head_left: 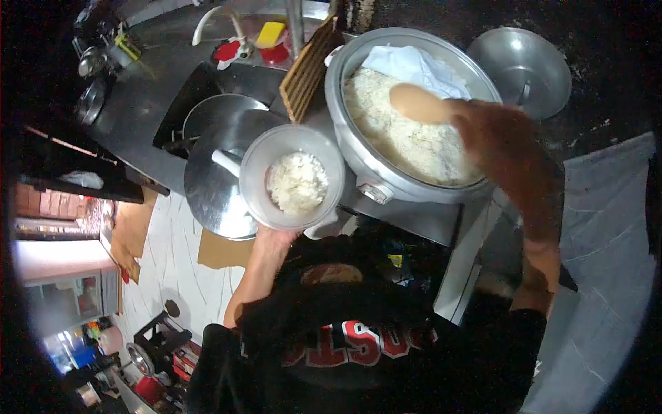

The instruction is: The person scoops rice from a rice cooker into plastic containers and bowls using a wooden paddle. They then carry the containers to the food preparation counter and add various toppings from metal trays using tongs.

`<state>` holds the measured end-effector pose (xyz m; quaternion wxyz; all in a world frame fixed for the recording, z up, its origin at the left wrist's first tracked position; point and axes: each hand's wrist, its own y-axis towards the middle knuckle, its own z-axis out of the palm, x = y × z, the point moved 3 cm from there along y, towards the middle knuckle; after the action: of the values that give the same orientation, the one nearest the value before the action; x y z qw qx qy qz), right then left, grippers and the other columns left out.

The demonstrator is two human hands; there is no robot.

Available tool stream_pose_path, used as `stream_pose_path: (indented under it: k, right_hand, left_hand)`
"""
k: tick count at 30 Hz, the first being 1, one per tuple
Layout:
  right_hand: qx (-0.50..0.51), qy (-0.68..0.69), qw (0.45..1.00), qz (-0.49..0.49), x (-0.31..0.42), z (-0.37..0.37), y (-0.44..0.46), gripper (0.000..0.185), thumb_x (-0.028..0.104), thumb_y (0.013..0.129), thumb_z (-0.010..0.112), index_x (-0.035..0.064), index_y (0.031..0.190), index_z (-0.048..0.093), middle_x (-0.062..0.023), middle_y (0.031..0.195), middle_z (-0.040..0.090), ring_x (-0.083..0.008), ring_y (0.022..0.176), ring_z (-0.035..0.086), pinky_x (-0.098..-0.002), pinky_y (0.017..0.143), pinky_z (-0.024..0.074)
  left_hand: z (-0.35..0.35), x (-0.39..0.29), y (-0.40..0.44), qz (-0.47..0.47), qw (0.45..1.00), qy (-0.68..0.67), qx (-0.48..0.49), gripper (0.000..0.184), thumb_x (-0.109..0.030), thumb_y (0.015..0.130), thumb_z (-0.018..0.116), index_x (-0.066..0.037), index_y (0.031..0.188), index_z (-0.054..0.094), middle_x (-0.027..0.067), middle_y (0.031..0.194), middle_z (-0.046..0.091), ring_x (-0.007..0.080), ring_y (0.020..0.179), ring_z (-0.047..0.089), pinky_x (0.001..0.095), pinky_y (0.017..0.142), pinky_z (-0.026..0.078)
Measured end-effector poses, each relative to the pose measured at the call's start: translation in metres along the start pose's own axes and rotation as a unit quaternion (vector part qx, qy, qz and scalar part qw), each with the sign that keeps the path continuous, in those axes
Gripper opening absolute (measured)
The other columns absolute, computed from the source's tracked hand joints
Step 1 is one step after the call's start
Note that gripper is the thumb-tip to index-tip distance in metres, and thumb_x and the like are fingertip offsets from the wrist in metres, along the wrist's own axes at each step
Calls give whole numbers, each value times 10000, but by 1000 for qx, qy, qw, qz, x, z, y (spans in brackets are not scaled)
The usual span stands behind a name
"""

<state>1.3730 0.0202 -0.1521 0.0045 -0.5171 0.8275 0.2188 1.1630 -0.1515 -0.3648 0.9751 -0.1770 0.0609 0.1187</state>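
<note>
My left hand (276, 236) is closed around the base of a translucent plastic bowl (254, 185) holding a mound of cooked rice (300, 183). A wooden rice paddle (417, 103) is gripped in my right hand (495, 134), which is slightly blurred. The paddle's broad head is over the rice (407, 141) in a large silvery rice cooker (345, 134). At the far side of that rice lies a white cloth (417, 67). Beneath the bowl, partly hidden by it, is a wide metal lid (210, 190) with what looks like a white handle.
An empty-looking metal pot (520, 65) stands beyond the cooker at right. A slatted wooden rack (310, 69) leans left of the cooker. Farther left are a sink (179, 103), a yellow sponge (271, 33) and a white faucet (238, 31). Grey cloth (607, 228) spreads at far right.
</note>
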Motion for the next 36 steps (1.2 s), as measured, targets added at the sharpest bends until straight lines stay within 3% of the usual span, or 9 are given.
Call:
stream_pose_path:
  k: [5,7,9,12,14,17,25,30,36]
  right_hand:
    - [72,-59,995,-34,3,87,-5,131,68,739,561,37,841,639,-109,681,623,-257,619,640,-375,522,493]
    - [138,-132,982,-8,7,100,3,144,69,724,559,16,834,635,-115,675,622,-243,600,639,-358,493,488]
    - [51,-70,994,-64,6,118,10,154,75,715,557,-19,809,635,-125,672,621,-229,574,637,-330,465,485]
    - [116,-12,991,-64,-5,135,16,151,75,698,561,0,788,657,-149,680,627,-270,599,637,-365,490,484]
    - [148,33,986,-68,-11,140,17,149,80,692,565,22,786,666,-157,682,629,-292,610,634,-378,501,481]
    - [171,113,978,-42,-13,153,20,99,90,637,595,23,648,667,-201,662,633,-308,598,647,-415,525,495]
    - [249,355,891,131,-17,196,11,173,123,744,572,119,846,712,-152,707,644,-289,631,627,-410,590,462]
    - [260,373,879,144,-8,206,-1,150,168,786,589,143,859,717,-137,698,645,-241,590,602,-371,577,452]
    - [252,364,884,150,-9,183,-12,150,238,823,620,139,896,707,-127,733,649,-218,577,574,-337,579,441]
  left_hand:
    - [-22,27,16,8,981,185,51,662,-556,884,354,-96,1361,357,169,1412,342,451,1259,347,566,1000,359]
    - [-11,38,14,-46,992,116,26,517,-443,919,399,-96,1301,427,114,1288,479,307,1148,483,460,947,440]
    - [-7,45,14,-78,993,84,13,456,-397,937,412,-94,1275,457,84,1234,541,234,1091,552,402,919,483]
    - [7,51,18,-64,996,53,28,424,-269,904,521,-75,1274,447,85,1246,528,229,1091,550,397,919,483]
    - [41,48,11,145,885,427,111,527,-83,792,646,-43,1273,435,97,1249,519,214,1093,547,366,921,480]
    - [46,49,19,175,857,470,115,554,-74,762,668,-39,1265,437,99,1239,522,208,1087,548,356,915,480]
    - [42,46,19,229,806,538,92,666,-38,641,754,-21,1231,445,105,1199,537,183,1062,554,316,892,479]
    - [38,47,20,162,848,502,48,688,-57,603,791,-19,1203,457,90,1149,553,171,1034,558,307,876,479]
    - [43,43,17,221,818,525,79,691,-37,589,795,-22,1195,464,78,1121,558,167,1021,558,302,875,478]
